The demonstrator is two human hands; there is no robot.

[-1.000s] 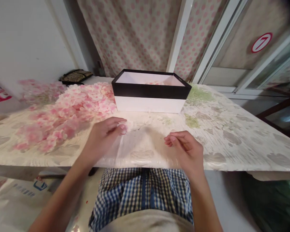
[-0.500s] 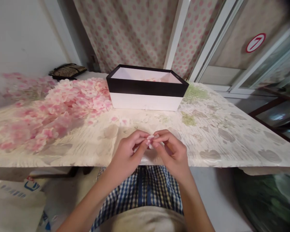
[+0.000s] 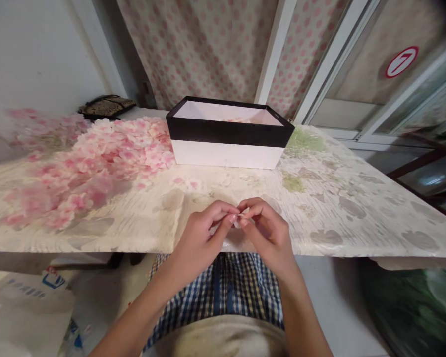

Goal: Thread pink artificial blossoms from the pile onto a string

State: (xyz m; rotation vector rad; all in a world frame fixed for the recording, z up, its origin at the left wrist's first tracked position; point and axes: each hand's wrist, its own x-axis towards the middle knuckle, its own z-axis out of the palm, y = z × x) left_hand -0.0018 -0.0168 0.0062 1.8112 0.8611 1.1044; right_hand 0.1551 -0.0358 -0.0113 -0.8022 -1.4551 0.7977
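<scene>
My left hand [image 3: 210, 225] and my right hand [image 3: 263, 228] meet over the table's near edge, each with thumb and fingertips pinched. Between them they grip a small pale pink artificial flower [image 3: 238, 224], mostly covered by the fingers. A big heap of pink and white artificial blossoms [image 3: 122, 144] spreads over the table to the left. Straight ahead stands an open black-and-white box [image 3: 225, 153], with some pinkish pieces visible inside. A couple of loose pink petals [image 3: 186, 183] lie between the box and my hands.
Green artificial bits [image 3: 305, 140] lie right of the box, with a smaller green clump [image 3: 293, 182] nearer. A patterned tablecloth [image 3: 360, 223] covers the table. A dark patterned bag [image 3: 106, 106] rests at the back left. White sacking [image 3: 26, 312] is on the floor below left.
The flower has turned between my fingertips, so less of its petals shows. My hands have barely shifted, and the camera view has moved slightly.
</scene>
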